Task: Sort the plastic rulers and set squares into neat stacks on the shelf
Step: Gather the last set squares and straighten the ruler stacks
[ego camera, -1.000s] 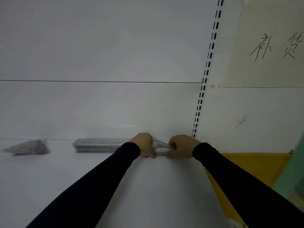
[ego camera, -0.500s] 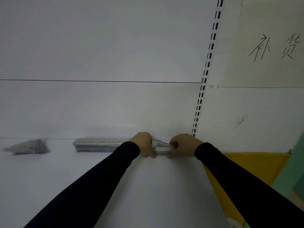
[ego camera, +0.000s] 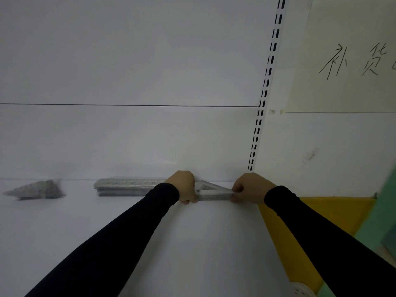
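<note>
With both hands clamped on the ends of the set-square stack at the far right of the shelf — left hand curled round its left end, right hand pinching its right tip — likely squaring up the edges, no slack in either grip. Risk from here: uneven squeeze, slick plastic fanning out or skating sideways into the rulers just left. Second triangle pile far left, well clear.
</note>
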